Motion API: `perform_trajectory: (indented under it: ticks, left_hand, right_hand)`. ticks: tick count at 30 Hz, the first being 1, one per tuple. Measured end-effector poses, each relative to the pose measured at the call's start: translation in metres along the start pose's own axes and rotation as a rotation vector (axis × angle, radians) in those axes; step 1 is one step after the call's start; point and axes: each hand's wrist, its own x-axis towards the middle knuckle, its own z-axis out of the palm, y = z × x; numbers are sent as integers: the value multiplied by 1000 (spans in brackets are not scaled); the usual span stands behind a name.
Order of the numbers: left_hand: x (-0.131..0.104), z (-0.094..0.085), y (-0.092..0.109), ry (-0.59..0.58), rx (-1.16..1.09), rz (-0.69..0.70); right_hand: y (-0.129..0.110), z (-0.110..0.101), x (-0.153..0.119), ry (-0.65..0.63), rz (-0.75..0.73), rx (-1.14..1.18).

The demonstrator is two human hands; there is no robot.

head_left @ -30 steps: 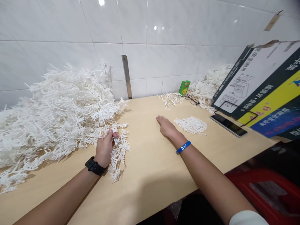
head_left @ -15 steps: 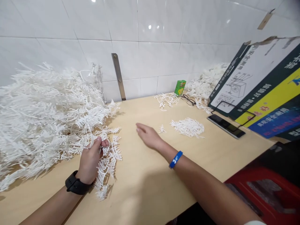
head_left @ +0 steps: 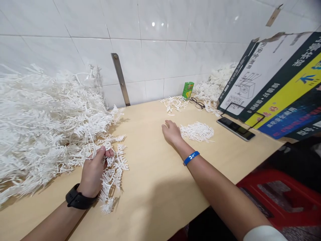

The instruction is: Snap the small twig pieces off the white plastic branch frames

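Observation:
My left hand (head_left: 94, 172) is closed in a pinch on a white plastic branched strip (head_left: 112, 185), whose feathery side spikes hang down toward the table's near side. Just beyond that hand rises a large tangled heap of similar white strips (head_left: 50, 124). My right hand (head_left: 172, 133), wearing a blue wristband, is low over the table with its fingers apart, and I see nothing held in it. Beside its fingers on the right lies a small heap of loose white pieces (head_left: 198, 131). The tabletop right under the palm is hidden.
Scattered white bits (head_left: 174, 103), a small green box (head_left: 188, 90) and eyeglasses (head_left: 197, 103) lie near the tiled wall. Another white heap (head_left: 213, 83) sits behind a big printed carton (head_left: 271, 87). A phone (head_left: 235, 128) rests before it; a red stool (head_left: 276, 197) stands below.
My right hand has moved right, up against the small heap, and its fingers have spread. It now covers the spot where a tiny cluster lay. My left hand keeps its grip; the view has shifted slightly.

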Motion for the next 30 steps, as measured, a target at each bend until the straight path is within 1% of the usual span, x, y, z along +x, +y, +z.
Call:
perform_trajectory:
  ticks: [3,6,8,12,15,18,21,24,27,30]
  left_hand:
    - [-2,1,2,0,11,-17]
    - [-3,3,3,-9,14,-9]
    - [-4,3,3,-22,6,1]
    - [-3,3,3,-28,17,12]
    - [-4,4,4,-33,45,8]
    - [-6,5,5,-47,88,-1]
    - [-7,5,4,-72,114,38]
    - [-6,5,2,-99,113,67]
    - [-6,6,2,-133,148,72]
    - [-7,6,3,-194,212,82]
  right_hand:
    - [3,-4,3,3,28,-28]
    - [5,-4,2,10,6,-75]
    - [5,-1,-1,-36,-74,-123]
    - [0,8,-12,-198,-285,-237]
    - [-6,15,-21,-257,-358,-314]
    - [-11,21,-28,-279,-395,-384]
    - [-15,25,-32,-307,-420,-414]
    - [-21,31,-31,-344,-420,-433]
    - [-29,38,-28,-340,-398,-438]
    - [-34,42,-28,-362,-454,-396]
